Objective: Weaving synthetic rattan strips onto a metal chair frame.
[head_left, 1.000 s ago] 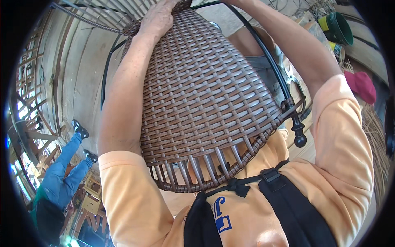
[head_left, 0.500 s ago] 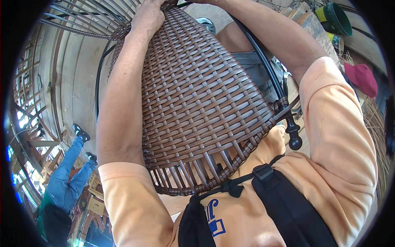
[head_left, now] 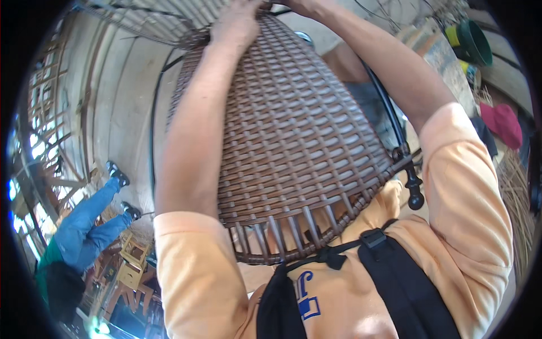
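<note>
Head view, weave (head_left: 293, 124): before the shirt (head_left: 350, 294), near edge overlapping it.
Left hand (head_left: 240, 25): over the weave's far end; blurred, finger spread I cannot tell.
Right hand (head_left: 297, 4): by the far end, cut off; fingers likewise.
Handling: best with the far end steadied, pressure even.
Count: one weave, two hands, one knob (head_left: 416, 201), one cap (head_left: 502, 125).

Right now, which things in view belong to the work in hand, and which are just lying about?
In the work:
brown woven panel, left hand at its far end
right hand, also at the far end, partly cut off by the picture's edge
black rod alongside the panel

Apparently just lying about:
green bucket
red cap
dry strips
</note>
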The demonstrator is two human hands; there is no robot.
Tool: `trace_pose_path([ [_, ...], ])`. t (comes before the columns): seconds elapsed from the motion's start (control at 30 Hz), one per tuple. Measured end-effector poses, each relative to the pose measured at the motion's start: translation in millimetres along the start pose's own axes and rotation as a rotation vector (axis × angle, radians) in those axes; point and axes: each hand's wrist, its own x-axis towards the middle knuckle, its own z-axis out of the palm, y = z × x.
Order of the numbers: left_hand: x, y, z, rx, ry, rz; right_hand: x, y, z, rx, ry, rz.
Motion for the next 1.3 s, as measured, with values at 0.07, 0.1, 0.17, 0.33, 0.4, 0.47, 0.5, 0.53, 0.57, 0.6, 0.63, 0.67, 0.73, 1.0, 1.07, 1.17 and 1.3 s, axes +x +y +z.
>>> trace_pose_path([
  [0.07, -1, -5, -1, -0.032, 0.004, 0.033, -1, 3, -2, -0.083, -0.034, -0.04],
  [0.1, 0, -7, 0, 0.018, 0.009, 0.036, 0, 2, -3, -0.149, -0.028, -0.094],
  [0.17, 0, -8, 2, 0.006, 0.002, 0.052, 0, -4, -8, 0.134, 0.035, -0.088],
  [0.33, -7, -15, 5, -0.017, -0.029, -0.024, 15, -49, -22, -0.549, 0.205, -0.527],
  [0.4, -14, -32, -1, -0.064, -0.094, 0.042, 26, -74, -17, 0.051, 0.251, -0.508],
  [0.47, -22, -64, -16, 0.063, -0.144, 0.133, 39, -94, -10, 0.251, 0.076, -0.512],
  [0.5, -26, -79, -22, -0.087, -0.012, 0.048, 47, -101, -6, 0.239, 0.022, -0.593],
  [0.53, -31, -99, -35, 0.128, -0.027, 0.128, 53, -107, 0, 0.127, -0.066, -0.561],
  [0.57, -38, -114, -41, 0.12, -0.008, 0.135, 60, -113, 6, 0.017, -0.155, -0.529],
  [0.6, -46, -128, -49, 0.111, 0.011, 0.143, 68, -126, 20, -0.095, -0.072, -0.619],
  [0.63, -49, -133, -49, 0.105, 0.015, 0.142, 74, -135, 30, -0.209, 0.015, -0.712],
  [0.67, -55, -139, -50, 0.118, 0.031, 0.142, 77, -141, 38, -0.268, -0.089, -0.685],
  [0.73, -65, -144, -49, -0.151, 0.114, 0.307, 72, -147, 51, -0.278, -0.004, -0.628],
  [1.0, -64, -157, -15, 0.068, 0.118, 0.109, 39, -167, 20, -0.15, -0.194, -0.363],
  [1.07, -61, -165, -10, 0.058, 0.131, 0.13, 42, -175, 18, -0.168, -0.198, -0.375],
  [1.17, -57, -171, -7, 0.077, 0.124, 0.154, 47, -182, 22, -0.203, -0.253, -0.408],
  [1.3, -56, -167, -10, 0.042, 0.102, 0.126, 49, -182, 23, -0.266, -0.239, -0.408],
])
